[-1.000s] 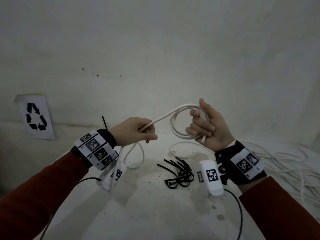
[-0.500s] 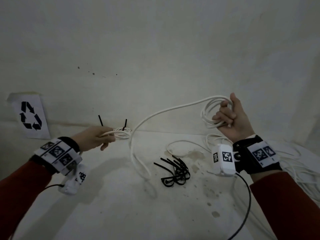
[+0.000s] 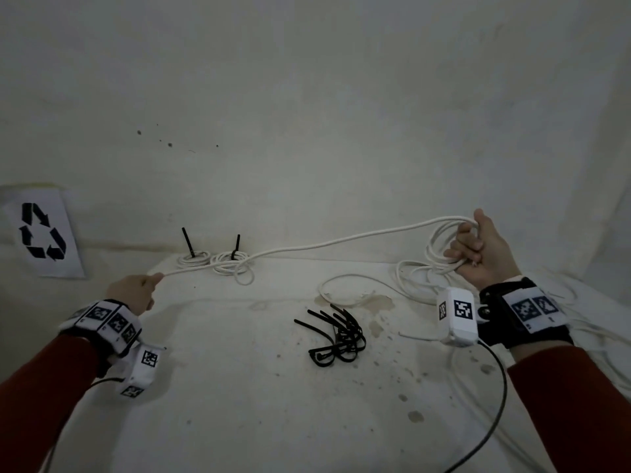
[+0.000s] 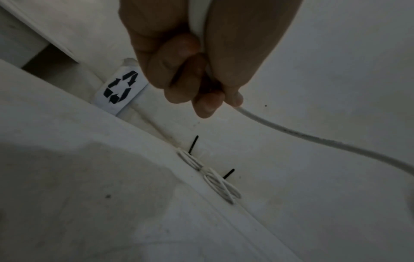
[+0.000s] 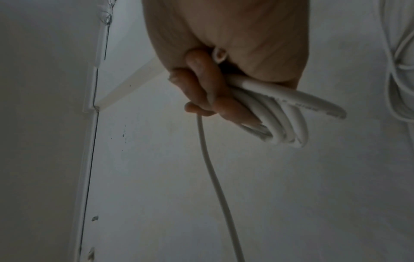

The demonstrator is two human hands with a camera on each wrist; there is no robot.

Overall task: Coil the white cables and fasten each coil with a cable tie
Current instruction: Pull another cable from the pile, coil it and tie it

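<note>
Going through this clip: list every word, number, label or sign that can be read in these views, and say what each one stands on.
No words or numbers can be read.
Recycling symbol, three black arrows, no text: on a white paper sheet against the wall.
Black-and-white square marker patterns, no letters: on the left wristband, the right wristband and the white camera housing.
Small dark print on the white cable gripped by the right hand: too blurred to read.

We are finding the loose cable ties (image 3: 336, 339) lying mid-table (image 3: 239, 421); behind them, leftward, two tied coils (image 3: 215, 261) are sitting, the recycling sign (image 3: 42, 232) further left, loose cables (image 3: 587, 322) right.
</note>
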